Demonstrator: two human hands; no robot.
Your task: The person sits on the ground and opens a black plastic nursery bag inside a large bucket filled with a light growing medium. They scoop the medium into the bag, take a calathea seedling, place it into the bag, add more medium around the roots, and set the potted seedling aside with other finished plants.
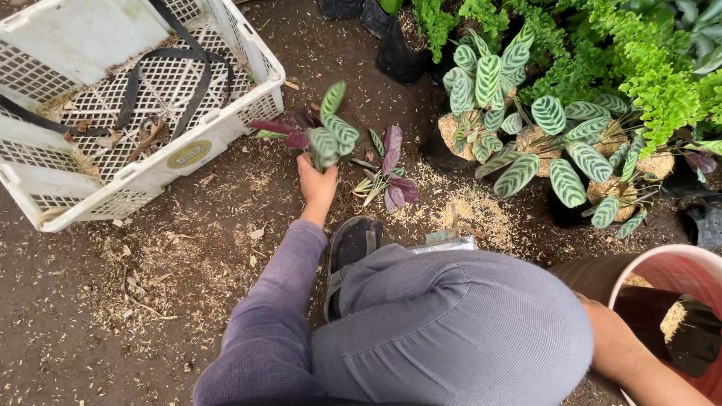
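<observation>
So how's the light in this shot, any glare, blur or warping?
Head view: soft, even daylight with faint shadows; mild glare on the white crate; wide-lens bending at the edges. The left hand gripping the striped plant is sharp; the right hand is partly cut off.

White plastic crate (143, 162) at upper left, lattice walls and floor, tipped on the soil; on its near wall an oval label (189, 154), yellowish-gold with darker print, tilted with the crate. Clear plastic bag (444, 243) lies flat on the ground just above the knee, right of the sandal, crinkled, silvery sheen, partly hidden. Black plastic grow bags (398, 53) at top centre hold plants, soft-sided, matte black; another black bag (703, 225) at right edge. Black bag (688, 334) sits inside the red bucket, lower right. No signs or screens.
</observation>
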